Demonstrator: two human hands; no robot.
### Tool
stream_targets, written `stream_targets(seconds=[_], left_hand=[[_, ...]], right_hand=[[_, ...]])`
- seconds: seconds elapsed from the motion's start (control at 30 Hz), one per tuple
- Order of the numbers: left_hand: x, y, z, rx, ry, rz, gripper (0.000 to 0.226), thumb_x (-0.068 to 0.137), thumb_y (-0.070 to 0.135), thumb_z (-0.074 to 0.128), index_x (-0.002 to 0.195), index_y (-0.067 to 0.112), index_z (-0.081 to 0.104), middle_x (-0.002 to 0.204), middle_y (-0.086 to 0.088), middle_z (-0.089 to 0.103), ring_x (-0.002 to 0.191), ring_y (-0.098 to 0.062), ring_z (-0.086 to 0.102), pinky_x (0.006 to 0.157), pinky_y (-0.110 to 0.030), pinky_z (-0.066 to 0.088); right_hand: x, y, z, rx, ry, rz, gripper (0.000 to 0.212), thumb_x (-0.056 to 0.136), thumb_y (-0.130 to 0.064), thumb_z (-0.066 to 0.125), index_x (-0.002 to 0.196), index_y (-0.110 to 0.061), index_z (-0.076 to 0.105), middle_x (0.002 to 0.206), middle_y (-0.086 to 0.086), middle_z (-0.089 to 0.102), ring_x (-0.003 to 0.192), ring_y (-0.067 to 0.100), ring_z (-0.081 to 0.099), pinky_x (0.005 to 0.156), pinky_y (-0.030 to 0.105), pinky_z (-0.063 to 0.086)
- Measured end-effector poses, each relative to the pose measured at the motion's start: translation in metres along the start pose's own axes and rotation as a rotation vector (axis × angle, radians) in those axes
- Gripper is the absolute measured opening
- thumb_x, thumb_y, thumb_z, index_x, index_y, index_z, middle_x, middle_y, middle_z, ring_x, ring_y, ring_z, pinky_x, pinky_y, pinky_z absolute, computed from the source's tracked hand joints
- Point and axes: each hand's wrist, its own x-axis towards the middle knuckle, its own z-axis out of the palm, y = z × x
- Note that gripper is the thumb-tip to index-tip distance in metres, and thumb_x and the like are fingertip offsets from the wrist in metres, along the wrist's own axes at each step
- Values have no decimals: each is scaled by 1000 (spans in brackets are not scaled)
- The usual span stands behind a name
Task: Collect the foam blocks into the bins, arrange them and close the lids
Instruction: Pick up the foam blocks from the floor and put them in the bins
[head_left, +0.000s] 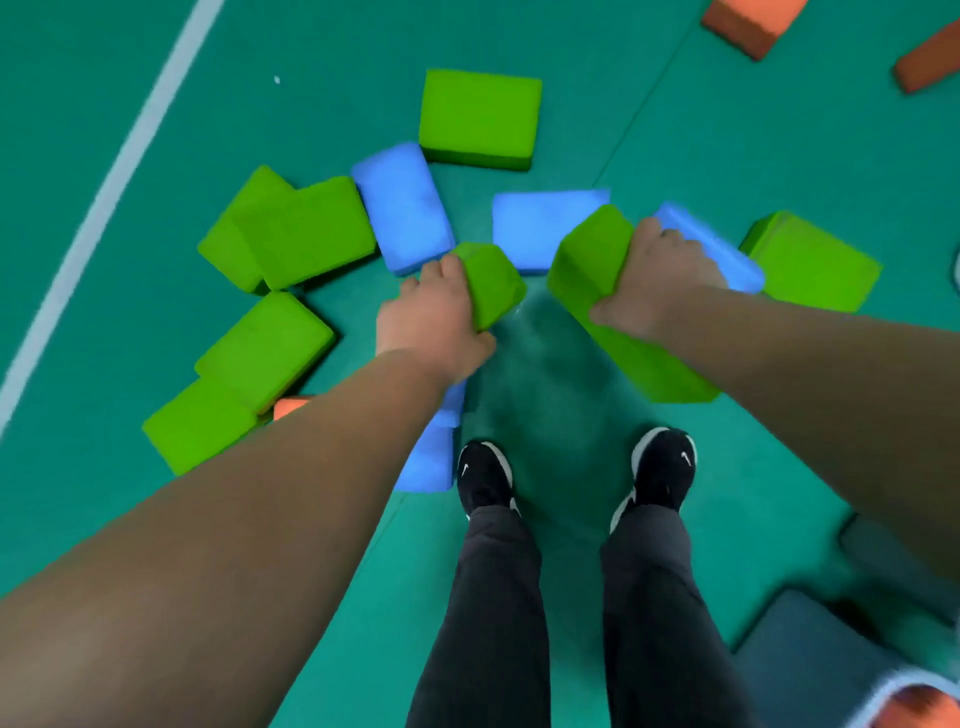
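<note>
My left hand (434, 317) grips the end of a green foam block (491, 283), with a blue block (434, 452) showing below my wrist. My right hand (657, 278) grips a second green block (597, 291) together with a blue block (719, 254) behind it. Both hands are above the green floor in front of my feet. Loose on the floor lie several green blocks (480, 117) and two blue blocks (405, 208). Part of a bin (810, 654) shows at the bottom right, with an orange block (919, 709) at its edge.
Two orange blocks (750, 23) lie at the far right. A small orange block (291, 405) peeks out under the green ones on the left. A white floor line (111, 187) runs diagonally at left. My shoes (485, 475) stand on bare floor between the blocks.
</note>
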Motion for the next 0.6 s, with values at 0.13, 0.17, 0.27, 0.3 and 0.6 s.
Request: stream_targets(seconds=[0.13, 0.17, 0.27, 0.3, 0.6], left_hand=[[-7, 77, -32, -99, -109, 48, 64, 65, 48, 70, 114, 17, 42, 116, -7, 60, 103, -37, 64, 72, -40, 48], [-9, 97, -36, -107, -126, 82, 65, 65, 48, 69, 115, 16, 42, 116, -8, 61, 103, -37, 65, 74, -40, 50], [-15, 152, -40, -116, -126, 192, 69, 69, 46, 74, 120, 15, 40, 121, -11, 59, 107, -40, 64, 81, -44, 53], [-17, 168, -37, -112, -114, 222, 71, 70, 45, 76, 122, 14, 39, 123, -12, 58, 108, -41, 63, 83, -46, 53], [-73, 304, 49, -29, -120, 451, 67, 72, 60, 73, 115, 21, 40, 100, -6, 64, 91, -35, 67, 69, -35, 44]], right_hand=[[-42, 57, -28, 135, 67, 135, 90, 70, -44, 83, 139, -10, 35, 134, 18, 47, 123, 42, 56, 95, 48, 48], [-51, 72, -32, 157, 66, 164, 92, 69, -43, 84, 140, -11, 34, 135, 17, 46, 122, 42, 57, 93, 47, 49], [-74, 119, -37, 199, 60, 237, 89, 68, -43, 85, 136, -12, 35, 134, 14, 47, 120, 42, 60, 89, 48, 50], [-80, 136, -36, 212, 64, 256, 87, 69, -42, 85, 134, -12, 36, 133, 14, 48, 119, 42, 60, 88, 47, 49], [-166, 320, 30, 430, 115, 452, 72, 76, -45, 74, 129, -12, 38, 132, 13, 51, 117, 41, 61, 85, 47, 46]])
